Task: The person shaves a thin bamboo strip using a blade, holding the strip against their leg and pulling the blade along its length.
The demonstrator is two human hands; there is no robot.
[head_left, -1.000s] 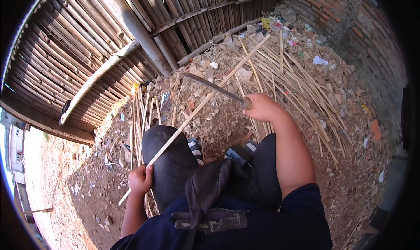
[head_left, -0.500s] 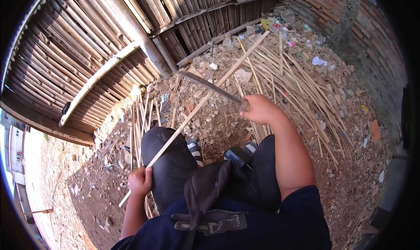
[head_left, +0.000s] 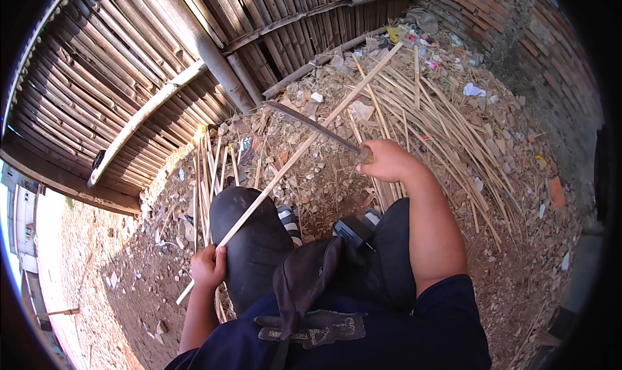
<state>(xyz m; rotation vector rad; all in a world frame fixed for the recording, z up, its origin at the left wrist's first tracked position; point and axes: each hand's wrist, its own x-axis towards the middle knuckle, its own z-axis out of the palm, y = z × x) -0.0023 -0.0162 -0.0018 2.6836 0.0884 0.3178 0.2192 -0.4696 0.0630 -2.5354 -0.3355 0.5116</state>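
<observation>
My left hand (head_left: 208, 267) is closed around the lower part of a long pale bamboo strip (head_left: 283, 170), whose near end pokes out below the fist. The strip rests over my left knee and slants away to the far right. My right hand (head_left: 383, 161) grips the handle of a long-bladed knife (head_left: 311, 125). Its dark blade points to the far left and crosses the strip about midway, seemingly touching it. Most of the handle is hidden in my fist.
A pile of bamboo strips (head_left: 447, 140) lies on the right, and more strips (head_left: 214, 159) stand beside my left knee. Rubble and litter cover the ground. A bamboo-slat wall (head_left: 97, 78) rises at far left, a brick wall (head_left: 557, 65) at right. A black box-like object (head_left: 353, 231) sits between my legs.
Almost nothing differs. The knife blade's angle has shifted very slightly where it crosses the strip; both hands keep their hold.
</observation>
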